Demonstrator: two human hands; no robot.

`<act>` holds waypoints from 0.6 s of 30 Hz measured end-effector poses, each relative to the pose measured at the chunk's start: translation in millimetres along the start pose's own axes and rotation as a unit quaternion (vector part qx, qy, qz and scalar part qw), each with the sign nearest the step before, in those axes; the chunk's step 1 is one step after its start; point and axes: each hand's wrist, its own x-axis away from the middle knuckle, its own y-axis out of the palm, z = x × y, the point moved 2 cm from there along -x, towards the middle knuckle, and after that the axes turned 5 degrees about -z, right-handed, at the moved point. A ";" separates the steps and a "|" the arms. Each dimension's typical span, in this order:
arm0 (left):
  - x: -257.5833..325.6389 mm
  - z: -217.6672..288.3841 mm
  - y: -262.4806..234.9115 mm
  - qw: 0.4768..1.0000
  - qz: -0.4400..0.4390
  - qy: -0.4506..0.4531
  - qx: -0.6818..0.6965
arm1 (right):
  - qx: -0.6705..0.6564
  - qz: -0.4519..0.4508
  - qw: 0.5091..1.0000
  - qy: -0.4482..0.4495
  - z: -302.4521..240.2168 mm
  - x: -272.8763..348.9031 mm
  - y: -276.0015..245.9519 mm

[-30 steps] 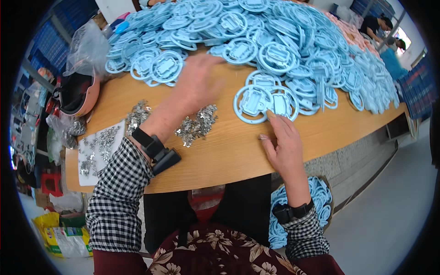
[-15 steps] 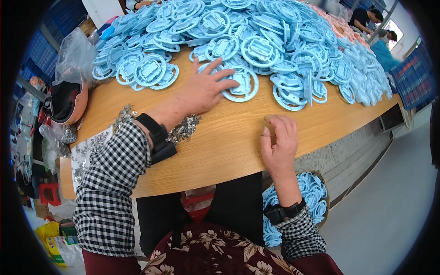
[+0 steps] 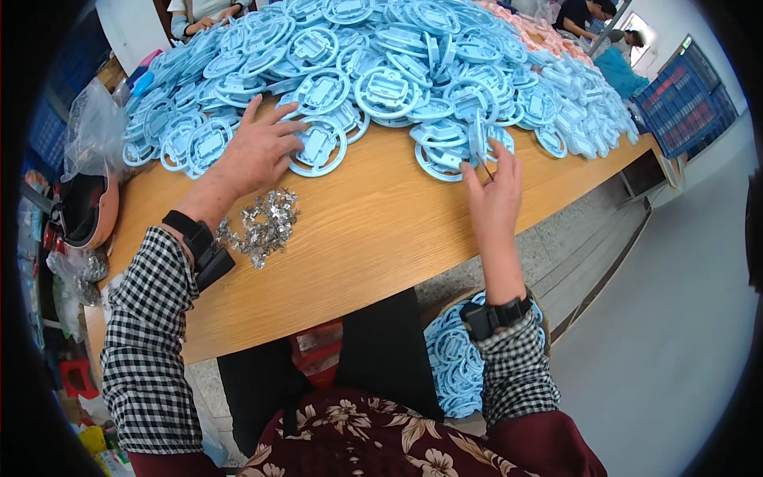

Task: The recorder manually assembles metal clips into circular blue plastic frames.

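My left hand (image 3: 258, 151) is spread over the near edge of a heap of light-blue plastic ring-shaped parts (image 3: 387, 91). Its fingertips reach the rim of one blue ring part (image 3: 319, 146) lying flat on the wood; whether they touch it I cannot tell. At the right, my right hand (image 3: 497, 191) has a thin dark stick-like piece (image 3: 486, 168) pinched between thumb and fingers, its kind too small to make out. The fingers are beside a few stacked blue parts (image 3: 437, 151). Below my left hand lies a small pile of shiny metal clips (image 3: 266, 225).
Below the table's right edge stands a basket of blue parts (image 3: 455, 358). Pink parts (image 3: 528, 30) lie farther back. A pink helmet (image 3: 105, 211) and clear plastic bags (image 3: 91, 131) are at the left. Blue crates (image 3: 683, 107) stand at the right. Other people work beyond the heap.
The whole view has shifted. Against the table, my left hand has drawn back leftward from the ring part it lay over, and my right hand has moved forward to the stacked blue parts.
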 end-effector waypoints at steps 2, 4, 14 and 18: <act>-3.5 7.9 -4.9 1.000 0.030 0.002 0.008 | -0.027 -0.013 0.999 0.024 28.4 -6.5 4.2; 6.2 9.7 -11.1 0.999 0.048 -0.011 0.002 | -0.033 -0.001 0.999 0.029 36.8 -8.1 3.6; 61.0 92.9 -70.3 0.912 0.085 -0.136 0.377 | -0.443 -0.121 0.859 0.228 -39.3 76.4 -68.4; 101.6 148.3 -63.7 0.741 0.005 -0.171 0.649 | -0.531 -0.298 0.744 0.275 -90.6 121.6 -56.7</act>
